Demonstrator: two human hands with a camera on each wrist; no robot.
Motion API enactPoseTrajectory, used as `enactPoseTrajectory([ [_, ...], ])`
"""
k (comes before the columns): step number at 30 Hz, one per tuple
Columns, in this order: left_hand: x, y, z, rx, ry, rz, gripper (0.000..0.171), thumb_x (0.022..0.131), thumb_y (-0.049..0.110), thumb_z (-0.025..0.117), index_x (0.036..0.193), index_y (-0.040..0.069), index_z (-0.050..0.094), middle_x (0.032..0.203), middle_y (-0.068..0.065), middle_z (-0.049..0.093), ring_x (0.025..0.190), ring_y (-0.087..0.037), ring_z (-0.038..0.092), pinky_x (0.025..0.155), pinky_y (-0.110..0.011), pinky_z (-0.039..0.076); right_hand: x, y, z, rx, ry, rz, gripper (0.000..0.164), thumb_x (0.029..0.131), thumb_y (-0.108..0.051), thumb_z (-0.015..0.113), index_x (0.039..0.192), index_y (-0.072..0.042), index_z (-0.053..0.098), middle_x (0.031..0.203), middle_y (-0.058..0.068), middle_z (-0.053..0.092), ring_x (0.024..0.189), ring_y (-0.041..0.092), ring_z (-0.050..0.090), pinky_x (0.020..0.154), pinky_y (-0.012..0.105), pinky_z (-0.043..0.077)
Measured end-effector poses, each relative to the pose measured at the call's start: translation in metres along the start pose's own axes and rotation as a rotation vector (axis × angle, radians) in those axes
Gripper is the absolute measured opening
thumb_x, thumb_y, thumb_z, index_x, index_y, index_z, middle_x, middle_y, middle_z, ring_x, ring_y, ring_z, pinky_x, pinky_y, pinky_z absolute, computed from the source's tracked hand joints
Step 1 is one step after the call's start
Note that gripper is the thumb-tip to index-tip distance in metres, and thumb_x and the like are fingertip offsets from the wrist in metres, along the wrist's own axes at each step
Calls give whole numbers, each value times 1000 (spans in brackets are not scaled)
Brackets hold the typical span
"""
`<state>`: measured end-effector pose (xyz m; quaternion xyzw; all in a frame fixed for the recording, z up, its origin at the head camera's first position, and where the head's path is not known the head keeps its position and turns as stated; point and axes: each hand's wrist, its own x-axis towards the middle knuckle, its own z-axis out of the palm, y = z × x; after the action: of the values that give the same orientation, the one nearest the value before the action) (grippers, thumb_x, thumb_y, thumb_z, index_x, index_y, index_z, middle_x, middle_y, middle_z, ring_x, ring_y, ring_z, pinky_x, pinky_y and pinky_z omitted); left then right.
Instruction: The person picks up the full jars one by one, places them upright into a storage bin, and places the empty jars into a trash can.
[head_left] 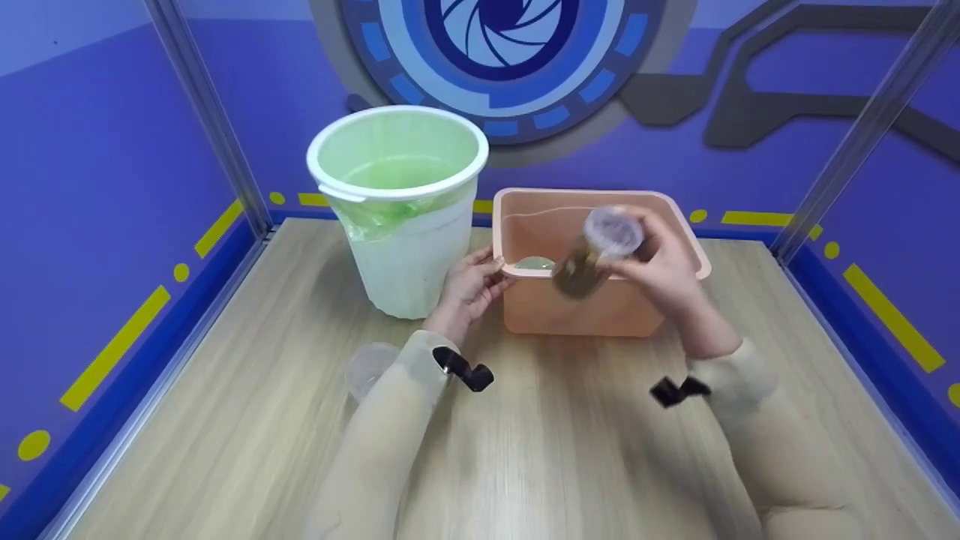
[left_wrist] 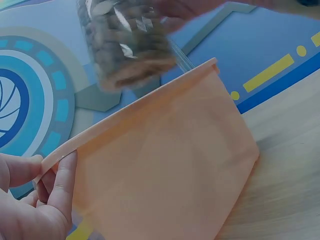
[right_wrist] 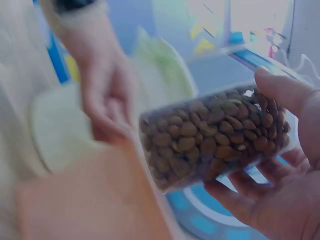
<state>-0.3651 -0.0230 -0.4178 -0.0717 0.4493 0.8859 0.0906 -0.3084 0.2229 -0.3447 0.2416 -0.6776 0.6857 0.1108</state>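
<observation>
My right hand (head_left: 660, 262) grips a clear jar of brown nuts (right_wrist: 215, 135) near one end, thumb on one side and fingers on the other. The jar is tilted over the front rim of a peach plastic bin (head_left: 585, 307); its pale, see-through end faces up in the head view. At the bin's front left corner, my left hand (head_left: 471, 285) pinches the rim between thumb and fingers, as the left wrist view also shows. Inside the bin lies a pale greenish round thing (head_left: 535, 263), mostly hidden by the front wall.
A white bucket (head_left: 412, 255) with a green bag liner (head_left: 382, 225) stands left of the bin. On the table (head_left: 540, 450), a translucent round thing (head_left: 369, 367) lies partly behind my left sleeve. Blue panels (head_left: 105, 187) in metal framing enclose the back and sides.
</observation>
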Motion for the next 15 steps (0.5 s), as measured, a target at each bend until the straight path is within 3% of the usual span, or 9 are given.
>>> enactPoseTrajectory([
  [4,1,0,0,6,13,-7,42,91,-3,52,133,3,49,124,-18,56,109,-30,59,83,-34,57,30,-4,-26,-58,149,-19,63,67,10,77,123,-1,49,116,10,58,103,18,56,86,20,49],
  [9,1,0,0,2,11,-2,42,91,-3,54,132,3,50,123,-19,56,110,-32,57,83,-34,57,56,19,-55,-244,246,94,68,69,-1,80,127,-7,45,122,10,55,107,18,53,91,22,46],
  [12,1,0,0,-1,13,-5,42,90,-3,54,132,3,50,122,-18,57,110,-31,58,82,-34,57,63,40,-68,-408,198,230,70,72,-7,80,130,-7,40,124,12,52,111,21,51,97,31,44],
  [15,1,0,0,-6,8,-11,43,91,-4,53,133,2,49,122,-19,57,110,-31,58,83,-34,57,64,58,-77,-576,70,370,73,72,-13,80,131,-4,37,124,16,49,113,27,49,102,40,41],
])
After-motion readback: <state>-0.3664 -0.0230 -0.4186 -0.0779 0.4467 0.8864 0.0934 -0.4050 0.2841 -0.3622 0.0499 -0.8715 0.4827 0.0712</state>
